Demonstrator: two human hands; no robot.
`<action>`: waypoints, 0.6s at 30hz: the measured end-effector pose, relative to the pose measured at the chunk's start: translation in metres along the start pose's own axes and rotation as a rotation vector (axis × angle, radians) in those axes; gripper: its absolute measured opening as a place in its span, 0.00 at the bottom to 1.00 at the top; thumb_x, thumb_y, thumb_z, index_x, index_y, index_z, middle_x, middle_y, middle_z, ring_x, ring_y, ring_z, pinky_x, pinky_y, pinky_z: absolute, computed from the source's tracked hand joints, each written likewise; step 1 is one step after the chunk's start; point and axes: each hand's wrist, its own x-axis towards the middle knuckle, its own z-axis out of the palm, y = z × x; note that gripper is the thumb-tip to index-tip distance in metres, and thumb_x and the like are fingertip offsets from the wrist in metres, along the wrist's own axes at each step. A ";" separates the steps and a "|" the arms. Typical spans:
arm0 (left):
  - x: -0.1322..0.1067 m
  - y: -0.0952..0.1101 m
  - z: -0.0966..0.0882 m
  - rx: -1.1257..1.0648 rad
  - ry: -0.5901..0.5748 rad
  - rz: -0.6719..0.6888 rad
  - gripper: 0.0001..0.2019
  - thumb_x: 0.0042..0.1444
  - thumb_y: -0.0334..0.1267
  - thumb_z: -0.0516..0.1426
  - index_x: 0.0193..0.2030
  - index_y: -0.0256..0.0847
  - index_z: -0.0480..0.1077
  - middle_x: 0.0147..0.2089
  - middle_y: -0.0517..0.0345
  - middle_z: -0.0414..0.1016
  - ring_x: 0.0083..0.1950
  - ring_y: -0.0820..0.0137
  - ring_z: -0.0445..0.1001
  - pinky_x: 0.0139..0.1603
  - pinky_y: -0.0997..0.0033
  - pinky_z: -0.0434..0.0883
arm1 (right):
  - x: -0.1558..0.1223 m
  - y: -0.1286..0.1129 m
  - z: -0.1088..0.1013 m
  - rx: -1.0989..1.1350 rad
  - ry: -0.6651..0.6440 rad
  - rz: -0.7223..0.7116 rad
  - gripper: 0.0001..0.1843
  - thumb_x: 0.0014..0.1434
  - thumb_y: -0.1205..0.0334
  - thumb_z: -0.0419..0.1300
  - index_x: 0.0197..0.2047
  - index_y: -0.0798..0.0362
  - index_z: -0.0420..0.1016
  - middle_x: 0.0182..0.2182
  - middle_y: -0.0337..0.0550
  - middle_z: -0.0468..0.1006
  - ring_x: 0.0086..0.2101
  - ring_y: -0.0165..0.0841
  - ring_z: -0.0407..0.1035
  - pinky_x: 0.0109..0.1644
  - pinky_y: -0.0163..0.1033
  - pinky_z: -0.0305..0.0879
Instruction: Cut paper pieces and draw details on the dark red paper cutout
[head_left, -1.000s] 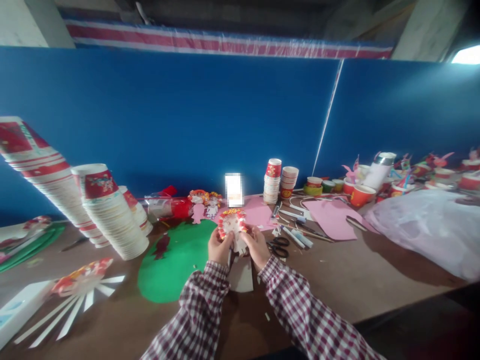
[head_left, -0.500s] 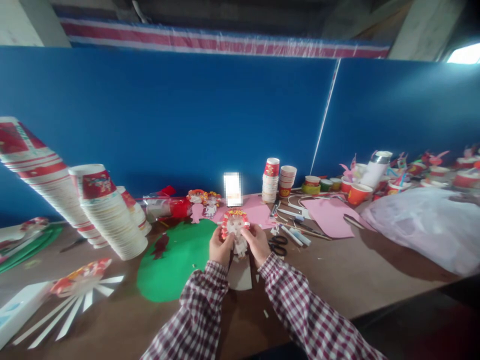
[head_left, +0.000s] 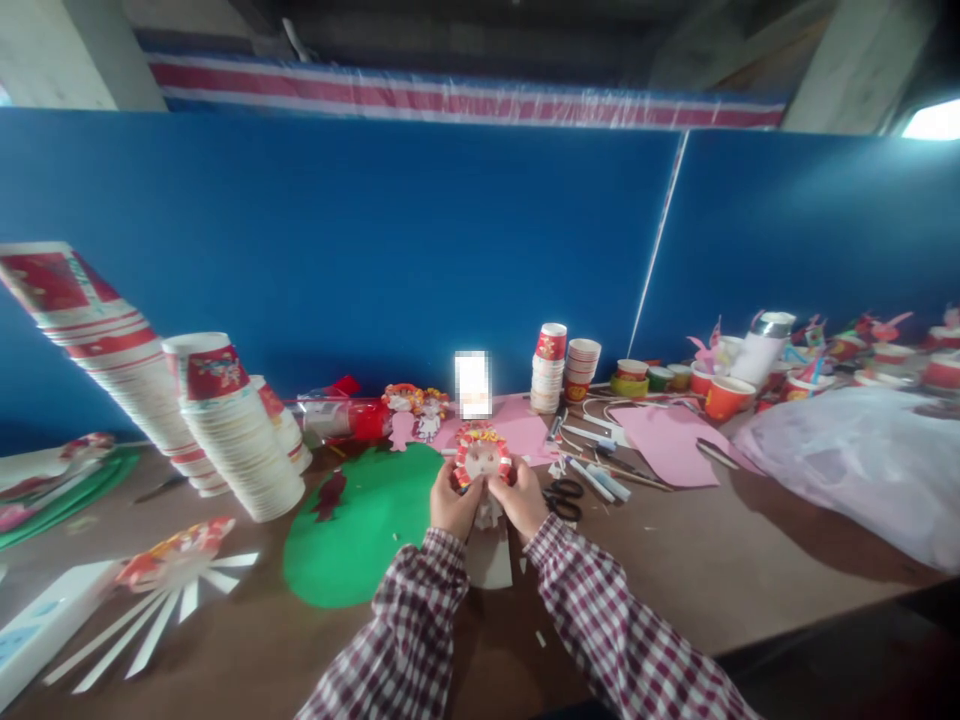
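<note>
The doll [head_left: 482, 461] is sitting pinched between my two hands, its red and yellow headdress rising just above my fingertips. My left hand [head_left: 453, 505] is gripping its left edge, fingers clamped on it. My right hand [head_left: 519, 500] is clamping the opposite edge likewise. Scissors [head_left: 564, 497] are lying just right of my right fingers, and a green sheet [head_left: 360, 530] is spreading left of my left fingers.

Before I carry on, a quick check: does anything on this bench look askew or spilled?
Yes: the long paper cup stacks at left lean steeply, unlike the upright stacks at the back. Small paper scraps litter the table. The left hand and right hand grip the paper figure.
</note>
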 end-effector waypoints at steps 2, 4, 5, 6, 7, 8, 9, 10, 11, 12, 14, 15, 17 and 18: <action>0.000 0.001 0.000 -0.006 0.003 -0.003 0.23 0.37 0.33 0.65 0.43 0.36 0.67 0.35 0.54 0.77 0.34 0.69 0.76 0.36 0.71 0.72 | -0.001 0.000 0.000 -0.037 0.013 -0.031 0.08 0.41 0.64 0.59 0.29 0.54 0.68 0.21 0.34 0.67 0.24 0.30 0.61 0.30 0.34 0.61; -0.001 0.002 0.000 -0.017 0.008 -0.004 0.24 0.37 0.33 0.66 0.43 0.36 0.66 0.35 0.53 0.77 0.34 0.69 0.76 0.36 0.72 0.72 | -0.002 0.000 -0.001 -0.066 0.027 -0.053 0.06 0.41 0.63 0.59 0.26 0.53 0.66 0.20 0.32 0.65 0.23 0.30 0.59 0.30 0.35 0.60; -0.002 0.003 0.001 -0.023 0.011 -0.004 0.24 0.36 0.33 0.66 0.43 0.36 0.66 0.35 0.53 0.77 0.34 0.69 0.76 0.36 0.72 0.72 | -0.002 0.000 -0.001 -0.077 0.034 -0.061 0.06 0.42 0.63 0.58 0.25 0.52 0.65 0.19 0.32 0.64 0.23 0.29 0.59 0.30 0.35 0.59; -0.002 0.004 0.001 -0.029 0.014 -0.004 0.24 0.36 0.34 0.66 0.43 0.36 0.66 0.35 0.53 0.77 0.34 0.69 0.76 0.36 0.72 0.72 | -0.002 -0.001 -0.001 -0.085 0.041 -0.067 0.05 0.42 0.62 0.58 0.25 0.52 0.65 0.19 0.32 0.64 0.23 0.29 0.58 0.30 0.35 0.59; -0.003 0.005 0.002 -0.034 0.015 -0.004 0.24 0.36 0.34 0.66 0.42 0.36 0.66 0.35 0.53 0.77 0.34 0.69 0.76 0.36 0.72 0.72 | -0.003 -0.001 0.000 -0.092 0.049 -0.072 0.05 0.42 0.62 0.58 0.25 0.52 0.65 0.19 0.32 0.65 0.23 0.30 0.59 0.30 0.35 0.59; -0.003 0.006 0.002 -0.037 0.014 -0.004 0.24 0.36 0.34 0.66 0.42 0.36 0.66 0.35 0.54 0.77 0.34 0.69 0.76 0.36 0.72 0.72 | -0.003 -0.001 0.000 -0.095 0.056 -0.076 0.05 0.42 0.62 0.58 0.25 0.52 0.66 0.20 0.33 0.66 0.24 0.30 0.60 0.31 0.36 0.60; -0.003 0.006 0.003 -0.040 0.013 -0.003 0.23 0.37 0.35 0.66 0.42 0.36 0.66 0.34 0.54 0.77 0.34 0.69 0.76 0.35 0.72 0.72 | -0.004 -0.002 0.000 -0.097 0.063 -0.077 0.06 0.42 0.62 0.58 0.26 0.53 0.66 0.20 0.34 0.67 0.25 0.31 0.61 0.32 0.36 0.60; -0.004 0.006 0.004 -0.042 0.011 -0.003 0.24 0.37 0.35 0.66 0.43 0.37 0.66 0.34 0.54 0.77 0.34 0.69 0.76 0.35 0.72 0.73 | -0.004 -0.002 0.001 -0.097 0.068 -0.077 0.06 0.42 0.63 0.58 0.27 0.53 0.67 0.21 0.34 0.68 0.25 0.32 0.62 0.33 0.37 0.61; -0.004 0.007 0.004 -0.042 0.007 -0.003 0.24 0.37 0.35 0.66 0.43 0.37 0.66 0.34 0.54 0.77 0.34 0.69 0.76 0.35 0.72 0.73 | -0.004 -0.003 0.001 -0.096 0.072 -0.075 0.07 0.41 0.63 0.58 0.28 0.53 0.68 0.22 0.35 0.69 0.26 0.32 0.62 0.33 0.37 0.62; -0.005 0.007 0.005 -0.041 0.001 -0.002 0.24 0.38 0.35 0.66 0.44 0.37 0.66 0.35 0.53 0.77 0.34 0.68 0.77 0.36 0.72 0.73 | -0.005 -0.004 0.001 -0.092 0.076 -0.071 0.08 0.41 0.63 0.58 0.29 0.53 0.68 0.22 0.36 0.70 0.26 0.33 0.63 0.33 0.37 0.62; -0.006 0.008 0.006 -0.036 -0.013 0.003 0.25 0.38 0.35 0.66 0.46 0.37 0.65 0.36 0.52 0.77 0.36 0.68 0.77 0.37 0.71 0.73 | -0.005 -0.006 0.001 -0.084 0.085 -0.060 0.09 0.41 0.63 0.57 0.30 0.53 0.68 0.23 0.36 0.70 0.25 0.33 0.63 0.33 0.37 0.63; -0.007 0.009 0.006 -0.034 -0.023 0.006 0.26 0.39 0.35 0.66 0.47 0.36 0.65 0.37 0.51 0.77 0.36 0.68 0.77 0.38 0.71 0.73 | -0.005 -0.007 0.001 -0.079 0.090 -0.055 0.09 0.41 0.64 0.57 0.30 0.54 0.68 0.23 0.37 0.70 0.25 0.33 0.63 0.32 0.37 0.63; -0.009 0.010 0.007 -0.035 -0.044 0.011 0.29 0.39 0.35 0.66 0.49 0.36 0.64 0.39 0.50 0.77 0.37 0.67 0.77 0.39 0.69 0.73 | -0.005 -0.009 0.001 -0.071 0.100 -0.047 0.09 0.41 0.64 0.57 0.30 0.54 0.68 0.22 0.37 0.69 0.24 0.33 0.63 0.30 0.37 0.63; -0.010 0.010 0.007 -0.038 -0.052 0.014 0.30 0.39 0.36 0.66 0.51 0.36 0.63 0.39 0.49 0.77 0.38 0.66 0.77 0.39 0.69 0.73 | -0.004 -0.010 0.000 -0.067 0.104 -0.044 0.09 0.41 0.64 0.57 0.30 0.54 0.68 0.22 0.36 0.69 0.24 0.32 0.63 0.30 0.37 0.63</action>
